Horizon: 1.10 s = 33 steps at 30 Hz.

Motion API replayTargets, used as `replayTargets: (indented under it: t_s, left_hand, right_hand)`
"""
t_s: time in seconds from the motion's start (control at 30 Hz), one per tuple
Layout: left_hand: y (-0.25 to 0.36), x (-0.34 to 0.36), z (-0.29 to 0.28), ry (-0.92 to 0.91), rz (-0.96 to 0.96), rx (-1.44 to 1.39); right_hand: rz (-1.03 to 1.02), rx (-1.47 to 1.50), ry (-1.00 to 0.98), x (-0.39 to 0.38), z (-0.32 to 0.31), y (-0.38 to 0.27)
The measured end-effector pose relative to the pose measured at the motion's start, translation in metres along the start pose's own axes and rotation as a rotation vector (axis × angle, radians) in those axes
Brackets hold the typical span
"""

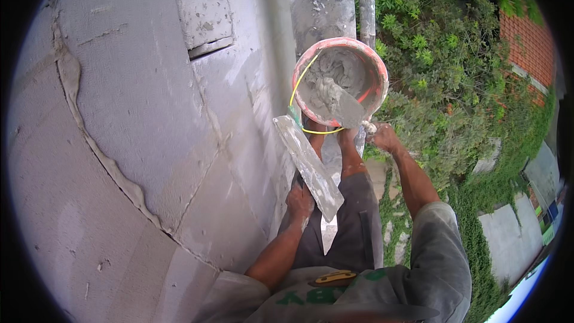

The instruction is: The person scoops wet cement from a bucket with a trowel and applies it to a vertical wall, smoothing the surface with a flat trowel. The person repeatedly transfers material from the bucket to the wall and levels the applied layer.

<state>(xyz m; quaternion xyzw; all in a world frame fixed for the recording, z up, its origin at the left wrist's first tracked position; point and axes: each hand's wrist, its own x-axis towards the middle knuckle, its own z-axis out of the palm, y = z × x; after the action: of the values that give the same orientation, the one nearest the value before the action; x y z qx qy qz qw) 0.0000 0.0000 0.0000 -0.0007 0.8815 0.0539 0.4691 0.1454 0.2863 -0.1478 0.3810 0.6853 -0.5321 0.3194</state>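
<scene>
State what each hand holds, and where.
Right hand: grey, mortar-smeared trowel, by its handle. Left hand: long, flat, grey-white rectangular blade, from its underside; exact grip hidden.

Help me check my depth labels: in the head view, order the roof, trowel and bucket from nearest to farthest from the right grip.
1. Trowel: held in the right grip.
2. Bucket: just ahead, to the grip's left.
3. Roof: upper right, far off beyond the greenery.
</scene>
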Motion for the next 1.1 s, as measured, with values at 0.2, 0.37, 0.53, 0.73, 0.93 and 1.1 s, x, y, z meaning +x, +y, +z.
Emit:
replayTargets:
  t_s: [0.2, 0.37, 0.53, 0.73, 0.93, 1.1]
  left_hand:
    - [0.03, -0.001, 0.003, 0.005, 0.039, 0.009]
    - [0.036, 0.003, 0.007, 0.05, 0.088, -0.025]
    - [0.049, -0.001, -0.001, -0.049, 0.012, 0.03]
    - [-0.006, 0.008, 0.042, 0.14, 0.131, -0.276]
    - [-0.003, 0.01, 0.036, -0.146, -0.028, -1.384]
    - [0.026, 0.027, 0.017, -0.096, -0.037, -1.279]
  right_hand:
    - [0.003, 0.058, 0.148, -0.044, -0.036, -0.046]
    - [-0.177, 0.137, 0.254, -0.032, -0.047, -0.151]
    - [-0.138, 0.161, 0.313, 0.035, -0.021, -0.247]
    - [-0.133, 0.126, 0.314, 0.065, 0.008, -0.292]
    - [-0.273, 0.081, 0.346, 0.021, 0.007, -0.303]
    - [-0.332, 0.137, 0.252, -0.038, 0.008, -0.31]
